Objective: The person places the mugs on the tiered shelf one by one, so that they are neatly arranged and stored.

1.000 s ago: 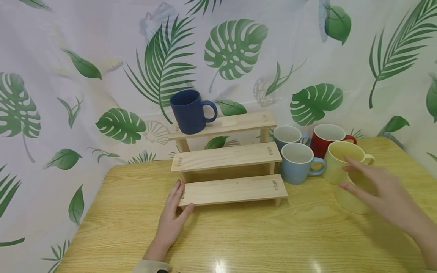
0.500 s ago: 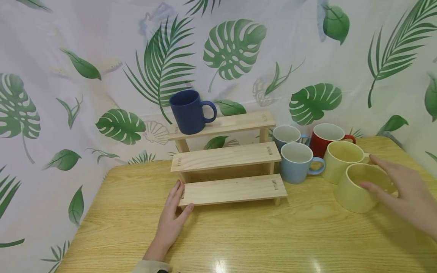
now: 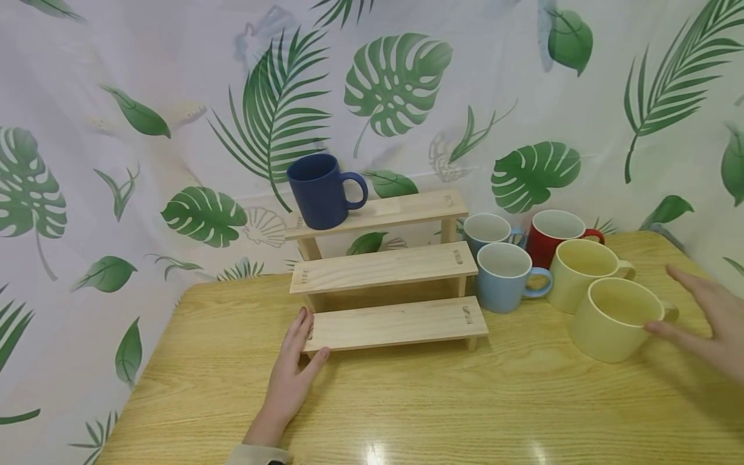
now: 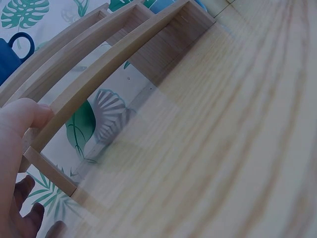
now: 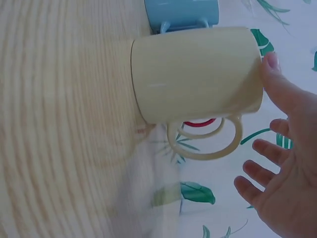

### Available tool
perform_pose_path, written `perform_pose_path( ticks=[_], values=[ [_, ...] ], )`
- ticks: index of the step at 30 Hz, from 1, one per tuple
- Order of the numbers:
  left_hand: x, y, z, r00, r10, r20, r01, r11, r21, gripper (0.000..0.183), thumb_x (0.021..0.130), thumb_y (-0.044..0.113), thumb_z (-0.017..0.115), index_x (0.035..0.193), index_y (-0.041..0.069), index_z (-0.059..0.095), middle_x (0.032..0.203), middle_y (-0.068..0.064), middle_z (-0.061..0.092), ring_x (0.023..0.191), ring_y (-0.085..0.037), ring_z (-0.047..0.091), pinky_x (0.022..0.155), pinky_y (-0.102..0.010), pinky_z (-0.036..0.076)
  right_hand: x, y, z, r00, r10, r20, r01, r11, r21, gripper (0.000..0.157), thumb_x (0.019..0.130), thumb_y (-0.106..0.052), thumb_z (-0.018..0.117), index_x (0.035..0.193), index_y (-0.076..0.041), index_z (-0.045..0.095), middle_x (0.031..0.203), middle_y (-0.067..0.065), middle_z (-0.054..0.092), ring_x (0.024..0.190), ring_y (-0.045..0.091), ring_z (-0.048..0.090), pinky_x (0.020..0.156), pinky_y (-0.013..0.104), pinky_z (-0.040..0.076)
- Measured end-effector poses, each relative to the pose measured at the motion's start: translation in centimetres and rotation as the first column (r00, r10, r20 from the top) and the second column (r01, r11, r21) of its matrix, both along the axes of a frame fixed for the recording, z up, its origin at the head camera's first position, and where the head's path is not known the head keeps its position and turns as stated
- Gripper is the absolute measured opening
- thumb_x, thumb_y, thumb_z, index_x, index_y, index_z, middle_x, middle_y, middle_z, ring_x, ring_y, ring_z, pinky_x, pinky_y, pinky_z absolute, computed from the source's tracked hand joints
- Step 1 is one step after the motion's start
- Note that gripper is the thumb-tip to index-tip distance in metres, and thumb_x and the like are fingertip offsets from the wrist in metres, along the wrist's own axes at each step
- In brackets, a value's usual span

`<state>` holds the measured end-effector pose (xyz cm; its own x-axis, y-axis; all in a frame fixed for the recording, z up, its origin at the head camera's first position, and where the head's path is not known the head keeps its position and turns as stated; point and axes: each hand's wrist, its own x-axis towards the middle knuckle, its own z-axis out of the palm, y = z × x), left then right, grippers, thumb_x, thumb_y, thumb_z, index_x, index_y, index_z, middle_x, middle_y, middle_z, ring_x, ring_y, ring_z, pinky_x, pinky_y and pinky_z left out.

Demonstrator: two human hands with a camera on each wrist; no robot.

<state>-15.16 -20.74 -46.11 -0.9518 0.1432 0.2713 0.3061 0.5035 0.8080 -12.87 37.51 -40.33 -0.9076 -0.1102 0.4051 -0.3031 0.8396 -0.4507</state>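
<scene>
A pale wooden stand (image 3: pixel 395 325) with three steps stood upright on the desk (image 3: pixel 418 403), its lowest step in front and touched at the left end by the left hand (image 3: pixel 289 374). A dark blue mug (image 3: pixel 318 197) stood upright at the left of the top step. The front yellow mug (image 3: pixel 607 332) stood upright on the desk, its handle near the right hand (image 3: pixel 725 329).
</scene>
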Motion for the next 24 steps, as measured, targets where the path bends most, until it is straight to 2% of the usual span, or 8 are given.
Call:
perform_pose_path(
  ticks=[6,8,11,14,15,17,20,24],
  values=[
    [0.0,0.0,-0.1,1.000,-0.011,-0.007,0.012,1.000,0.025,0.068,0.096,0.034,0.058,0.153,0.017,0.025,0.159,-0.004,0.013,0.142,-0.021,0.018,0.111,-0.053,0.019,-0.3,1.0,-1.1,0.993,0.112,0.048,-0.107,0.991,-0.085,0.108,0.073,-0.007,0.081,0.151,0.002,0.008,0.139,0.047,0.020,0.117,0.070,0.021,0.090,0.079,0.009],
    [0.0,0.0,-0.1,1.000,-0.011,-0.007,0.011,1.000,0.028,0.067,0.096,0.034,0.058,0.153,0.017,0.025,0.159,-0.004,0.013,0.142,-0.020,0.020,0.111,-0.052,0.019,-0.4,1.2,-1.5,0.989,0.137,0.062,-0.129,0.985,-0.114,0.108,0.072,-0.004,0.081,0.152,0.001,0.007,0.136,0.049,0.022,0.122,0.067,0.016,0.090,0.079,0.006],
    [0.0,0.0,-0.1,1.000,-0.012,-0.004,0.012,0.999,0.030,0.067,0.096,0.034,0.058,0.153,0.017,0.025,0.159,-0.004,0.013,0.141,-0.021,0.020,0.111,-0.052,0.019,-0.6,1.5,-2.2,0.983,0.172,0.064,-0.160,0.975,-0.157,0.110,0.071,0.000,0.080,0.153,-0.004,0.008,0.153,0.009,0.029,0.142,0.025,0.012,0.092,0.078,0.002],
    [0.0,0.0,-0.1,1.000,-0.010,-0.003,0.010,1.000,0.029,0.067,0.096,0.034,0.058,0.153,0.018,0.024,0.159,-0.003,0.013,0.141,-0.021,0.021,0.111,-0.052,0.019,-0.9,1.9,-2.6,0.977,0.202,0.073,-0.187,0.966,-0.178,0.114,0.068,0.002,0.081,0.154,-0.009,0.009,0.135,-0.034,0.027,0.123,-0.015,0.016,0.096,0.075,-0.001],
    [0.0,0.0,-0.2,1.000,-0.008,-0.004,0.008,1.000,0.026,0.067,0.096,0.034,0.058,0.153,0.018,0.025,0.159,-0.003,0.013,0.141,-0.021,0.021,0.111,-0.053,0.019,-1.0,2.0,-2.7,0.976,0.206,0.077,-0.190,0.966,-0.177,0.116,0.066,0.003,0.082,0.155,-0.011,0.009,0.125,-0.041,0.025,0.115,-0.020,0.019,0.105,0.066,-0.001],
    [0.0,0.0,-0.2,1.000,-0.005,-0.008,0.006,1.000,0.026,0.067,0.096,0.033,0.058,0.153,0.018,0.025,0.159,-0.003,0.014,0.141,-0.021,0.022,0.111,-0.053,0.019,-1.2,2.2,-2.8,0.973,0.214,0.085,-0.197,0.965,-0.175,0.118,0.064,0.004,0.083,0.155,-0.013,0.009,0.123,-0.041,0.027,0.113,-0.021,0.021,0.114,0.039,0.002],
    [0.0,0.0,-0.2,1.000,-0.003,-0.011,0.003,1.000,0.025,0.067,0.096,0.033,0.058,0.153,0.018,0.025,0.159,-0.004,0.014,0.141,-0.021,0.021,0.111,-0.053,0.019,-1.4,2.6,-3.1,0.972,0.223,0.075,-0.207,0.961,-0.185,0.119,0.061,0.008,0.082,0.155,-0.012,0.012,0.120,-0.040,0.032,0.110,-0.022,0.026,0.098,0.004,0.012],
    [0.1,0.1,0.0,1.000,-0.005,-0.005,0.005,0.999,0.032,0.067,0.096,0.033,0.058,0.152,0.017,0.026,0.159,-0.004,0.014,0.140,-0.021,0.024,0.111,-0.051,0.020,-1.8,3.2,-3.3,0.963,0.265,0.056,-0.247,0.943,-0.224,0.115,0.062,0.013,0.079,0.154,-0.010,0.014,0.116,-0.037,0.041,0.106,-0.023,0.032,0.089,-0.001,0.022]
  ],
)
